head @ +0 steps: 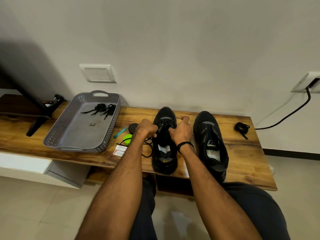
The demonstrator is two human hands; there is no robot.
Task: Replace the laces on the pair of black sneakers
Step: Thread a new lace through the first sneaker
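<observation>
Head view. Two black sneakers stand side by side on the wooden tabletop [242,161], toes toward the far wall: left sneaker [164,160] and right sneaker [210,141]. There are three black lace items. One lace [149,150] is threaded across the left sneaker and trails off to its left. One bundle [103,109] lies in the grey tray [69,135] at far left, and one coil [241,127] lies at far right. Both forearms reach forward. The left hand [146,128] has its fingers curled, gripping the lace. The right hand [181,129] has its fingers curled on the left sneaker's tongue, index finger pointing away.
</observation>
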